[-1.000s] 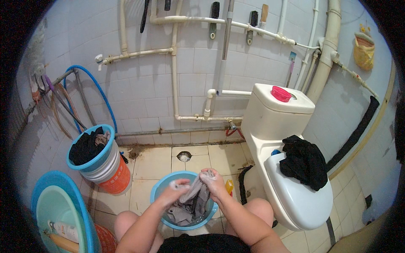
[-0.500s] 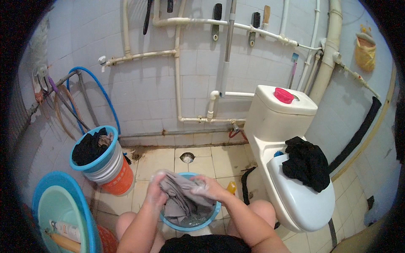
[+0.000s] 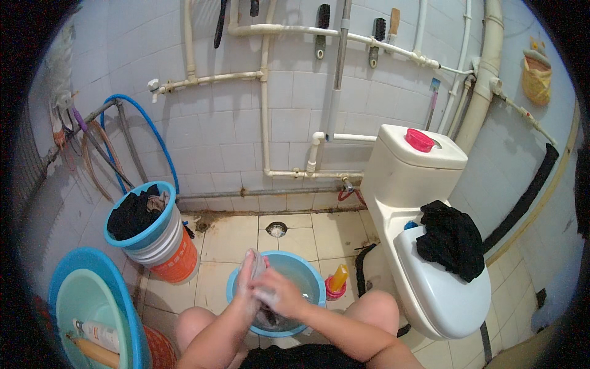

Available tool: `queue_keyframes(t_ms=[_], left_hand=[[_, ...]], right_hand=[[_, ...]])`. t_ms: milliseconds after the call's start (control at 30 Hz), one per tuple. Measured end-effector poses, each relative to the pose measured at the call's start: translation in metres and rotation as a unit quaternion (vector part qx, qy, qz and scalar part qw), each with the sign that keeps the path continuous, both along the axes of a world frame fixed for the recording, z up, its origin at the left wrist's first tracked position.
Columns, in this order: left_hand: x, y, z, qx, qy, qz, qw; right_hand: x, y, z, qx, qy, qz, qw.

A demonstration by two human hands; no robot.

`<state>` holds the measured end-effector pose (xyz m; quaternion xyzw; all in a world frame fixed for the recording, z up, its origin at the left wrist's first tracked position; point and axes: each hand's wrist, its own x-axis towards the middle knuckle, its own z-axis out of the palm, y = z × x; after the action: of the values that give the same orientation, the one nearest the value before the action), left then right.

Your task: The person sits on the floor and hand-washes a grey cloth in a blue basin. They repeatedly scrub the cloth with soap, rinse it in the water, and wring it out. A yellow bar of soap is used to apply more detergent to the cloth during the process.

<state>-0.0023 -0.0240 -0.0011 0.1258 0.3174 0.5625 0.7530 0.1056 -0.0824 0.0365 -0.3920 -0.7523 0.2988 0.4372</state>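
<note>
Over a round blue basin (image 3: 231, 284) holding water, my hands are close together. My left hand (image 3: 247, 277) points upward with a bit of grey cloth against its palm and fingers. Pressed against it from the right, my right hand (image 3: 279, 295) has its fingers curled round the cloth. Most of the grey cloth (image 3: 268, 318) is hidden beneath my hands and hangs bunched into the basin. Both hands look wet, with whitish suds on them. Just right of the basin, a yellow bar-like object (image 3: 337, 278) stands in a small pink-red holder (image 3: 334, 294) on the floor.
At the left, a bucket (image 3: 175, 261) carries a blue basin of dark clothes (image 3: 133, 213); nearer are stacked basins (image 3: 110, 270) with a white bottle (image 3: 101, 334). A toilet (image 3: 421, 283) at the right has a black garment (image 3: 452, 240) on its lid. Behind lies a floor drain (image 3: 277, 229).
My hands have drawn together over the basin's left side. The grey cloth, spread between them before, is now bunched and lower. More of the basin's water and the pink-red holder show.
</note>
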Motion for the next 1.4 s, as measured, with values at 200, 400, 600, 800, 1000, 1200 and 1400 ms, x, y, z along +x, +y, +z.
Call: queue_keyframes(t_ms=[200, 400, 600, 800, 1000, 1200, 1400], left_hand=[[0.028, -0.024, -0.013, -0.033, -0.002, -0.081, 0.996], [0.022, -0.014, -0.003, -0.028, -0.015, -0.106, 0.994], [-0.019, 0.015, 0.01, -0.05, -0.079, -0.042, 0.995], [-0.047, 0.022, 0.018, -0.007, -0.087, -0.023, 0.996], [-0.019, 0.007, -0.004, -0.007, 0.013, -0.139, 0.99], [-0.014, 0.015, -0.051, 0.022, -0.052, -0.233, 0.971], [0.019, -0.034, 0.007, -0.034, 0.021, -0.087, 0.995]], right_hand=[[-0.003, 0.015, -0.016, 0.041, -0.163, -0.184, 0.968], [0.028, 0.045, -0.026, -0.135, 0.037, -0.201, 0.97], [0.056, 0.043, -0.031, -0.294, -0.038, -0.018, 0.955], [0.069, 0.036, -0.028, -0.392, 0.14, -0.021, 0.909], [0.057, 0.038, -0.006, -0.173, 0.501, -0.048, 0.847], [-0.01, -0.007, 0.005, -0.035, 0.018, -0.03, 0.999], [-0.009, 0.035, -0.022, -0.113, 0.027, -0.243, 0.963]])
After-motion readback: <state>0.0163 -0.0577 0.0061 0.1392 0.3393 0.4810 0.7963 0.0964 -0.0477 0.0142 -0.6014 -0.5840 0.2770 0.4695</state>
